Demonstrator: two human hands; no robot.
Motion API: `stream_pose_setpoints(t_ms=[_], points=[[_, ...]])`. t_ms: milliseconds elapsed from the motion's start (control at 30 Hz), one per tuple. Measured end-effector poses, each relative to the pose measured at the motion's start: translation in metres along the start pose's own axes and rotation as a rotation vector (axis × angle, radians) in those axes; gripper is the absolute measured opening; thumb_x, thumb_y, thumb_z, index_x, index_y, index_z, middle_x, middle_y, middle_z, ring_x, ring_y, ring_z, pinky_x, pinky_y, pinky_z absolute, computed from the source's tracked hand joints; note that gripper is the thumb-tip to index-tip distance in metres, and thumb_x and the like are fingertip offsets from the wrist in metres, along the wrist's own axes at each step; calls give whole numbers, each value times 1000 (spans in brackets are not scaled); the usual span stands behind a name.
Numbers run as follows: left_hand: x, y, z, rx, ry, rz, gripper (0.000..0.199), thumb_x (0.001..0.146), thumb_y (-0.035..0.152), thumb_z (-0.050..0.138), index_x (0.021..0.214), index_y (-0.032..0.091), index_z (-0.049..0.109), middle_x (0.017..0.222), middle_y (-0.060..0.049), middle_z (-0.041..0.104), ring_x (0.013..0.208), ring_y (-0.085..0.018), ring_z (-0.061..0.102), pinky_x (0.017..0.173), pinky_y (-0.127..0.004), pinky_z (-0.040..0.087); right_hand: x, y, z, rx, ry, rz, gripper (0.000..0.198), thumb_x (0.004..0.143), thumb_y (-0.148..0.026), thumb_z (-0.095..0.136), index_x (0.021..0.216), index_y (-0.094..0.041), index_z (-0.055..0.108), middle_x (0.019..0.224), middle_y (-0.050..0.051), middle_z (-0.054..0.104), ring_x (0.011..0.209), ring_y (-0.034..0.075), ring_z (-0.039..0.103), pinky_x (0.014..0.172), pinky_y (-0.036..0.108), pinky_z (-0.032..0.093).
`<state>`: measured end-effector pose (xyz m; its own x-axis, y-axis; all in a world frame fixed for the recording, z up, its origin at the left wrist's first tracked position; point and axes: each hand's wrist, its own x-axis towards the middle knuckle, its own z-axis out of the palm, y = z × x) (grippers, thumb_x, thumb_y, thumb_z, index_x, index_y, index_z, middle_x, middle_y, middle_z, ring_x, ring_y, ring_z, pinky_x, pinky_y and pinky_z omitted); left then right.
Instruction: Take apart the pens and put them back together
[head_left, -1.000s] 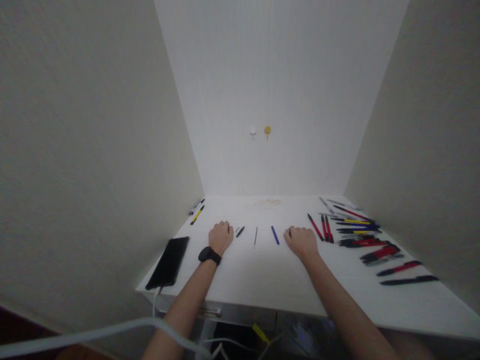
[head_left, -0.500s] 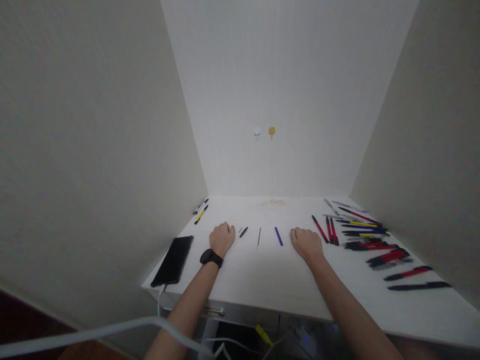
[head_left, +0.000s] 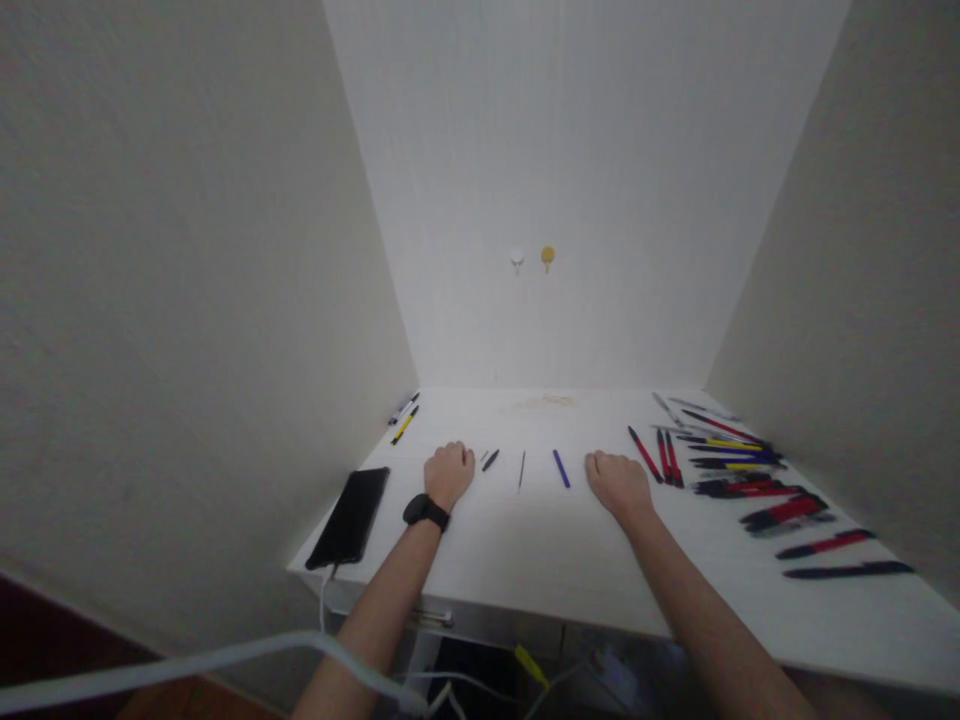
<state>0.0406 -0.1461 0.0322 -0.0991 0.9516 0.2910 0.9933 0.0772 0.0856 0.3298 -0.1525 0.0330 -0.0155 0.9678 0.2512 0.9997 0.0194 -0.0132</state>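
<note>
Little but the view has shifted. Left hand [head_left: 448, 474] and right hand [head_left: 619, 484] are curled closed; pen parts [head_left: 490, 460] lie between, a tablet [head_left: 349, 518] and pens [head_left: 784, 512] outside.

I face a white back wall [head_left: 540, 140] bearing a white hook [head_left: 517, 258] beside a yellow hook [head_left: 548, 254]. Greyish left [head_left: 187, 300] and right [head_left: 862, 240] walls flank my white desk [head_left: 540, 560]. Reddish-brown floor [head_left: 187, 700] shows at lower left; the light is dim.
</note>
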Motion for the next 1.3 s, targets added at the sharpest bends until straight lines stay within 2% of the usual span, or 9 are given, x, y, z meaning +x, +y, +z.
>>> stream_pose_setpoints(t_ms=[133,200,333,433,633,933,1067,1200,1300], points=[[0,2,-1,-19,-4,-42,42,97,36,21,94,18,59,93,-10,66,91,-21,60,72,-30,40,2,-5,-9,76,131,4,36,96,-27,31,88,-12,62,86,13,67,83,23,61,76,34,34],[0,3,-3,-33,-19,-56,44,97,38,19,96,17,58,93,-10,66,91,-21,60,73,-31,41,6,-18,-17,169,190,-119,31,96,-29,35,91,-14,61,91,11,66,90,22,57,79,32,32],[0,3,-7,-50,-44,-70,46,97,39,18,99,17,58,95,-11,66,92,-22,61,73,-31,42,21,-58,-28,325,41,-519,23,94,-31,44,96,-19,63,96,6,64,94,19,52,81,30,30],[0,4,-8,-54,-60,-77,46,97,39,17,101,17,58,97,-12,67,93,-22,61,74,-31,42,30,-84,-25,266,-37,-640,14,89,-22,53,96,-19,65,102,7,64,100,20,49,84,32,28],[2,3,-5,-63,-59,-68,46,97,39,18,102,17,58,97,-12,67,93,-22,62,74,-32,42,36,-102,-10,207,-60,-733,21,87,-15,56,106,-18,64,109,9,62,106,21,48,87,33,28],[3,1,0,-76,-34,-60,45,97,39,18,100,17,57,94,-11,67,91,-24,62,72,-32,42,38,-110,-10,191,-95,-701,12,88,-17,56,94,-17,67,100,8,66,101,20,50,84,31,29],[4,1,0,-86,-46,-59,45,97,39,19,99,17,57,92,-11,67,90,-23,62,70,-31,42,35,-100,-14,260,-31,-677,19,91,-25,52,102,-18,65,105,8,64,102,19,50,86,31,29],[4,1,-2,-104,-72,-77,44,97,39,18,100,17,57,95,-12,66,91,-23,61,72,-32,41,25,-80,-19,296,60,-571,26,96,-26,41,103,-17,64,104,8,63,99,18,49,85,31,30],[4,2,-6,-136,-47,-75,39,97,38,21,102,18,55,99,-10,64,93,-21,59,73,-31,40,10,-70,-23,258,35,-668,24,95,-24,42,103,-19,65,103,8,63,99,19,49,85,31,30]])
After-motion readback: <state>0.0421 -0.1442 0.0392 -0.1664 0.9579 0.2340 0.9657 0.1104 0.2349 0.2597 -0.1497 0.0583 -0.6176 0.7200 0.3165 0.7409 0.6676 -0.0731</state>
